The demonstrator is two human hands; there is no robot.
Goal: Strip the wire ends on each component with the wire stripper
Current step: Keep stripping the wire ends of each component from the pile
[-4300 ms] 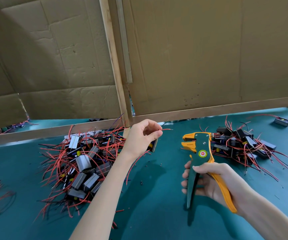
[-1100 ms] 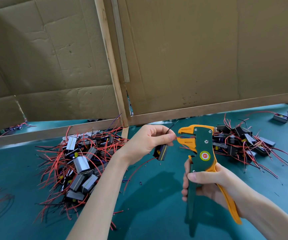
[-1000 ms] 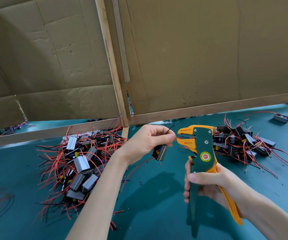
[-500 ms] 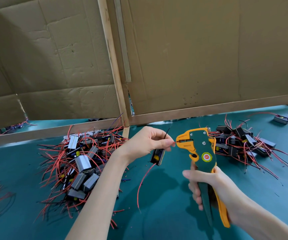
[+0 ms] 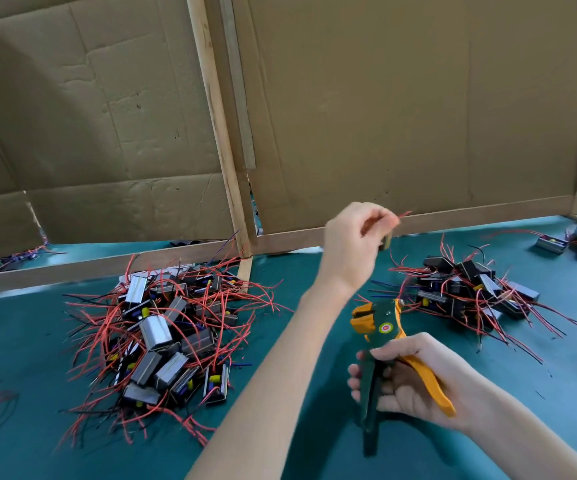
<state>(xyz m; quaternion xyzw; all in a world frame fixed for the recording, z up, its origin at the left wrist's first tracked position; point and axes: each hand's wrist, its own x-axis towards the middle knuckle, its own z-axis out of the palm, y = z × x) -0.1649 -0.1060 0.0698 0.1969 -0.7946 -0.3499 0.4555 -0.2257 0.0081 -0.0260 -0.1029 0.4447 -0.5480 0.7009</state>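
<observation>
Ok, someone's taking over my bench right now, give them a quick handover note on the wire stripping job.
The left-hand grip pinches one component by its red wire, raised above the table.
The right-hand grip holds the wire stripper lower down, head up, apart from the component.
The big pile lies left, the smaller pile right, two more components far right.
Done: cannot tell which ends are stripped; the smaller pile is likely finished work.
Left: probably the whole big pile.
</observation>
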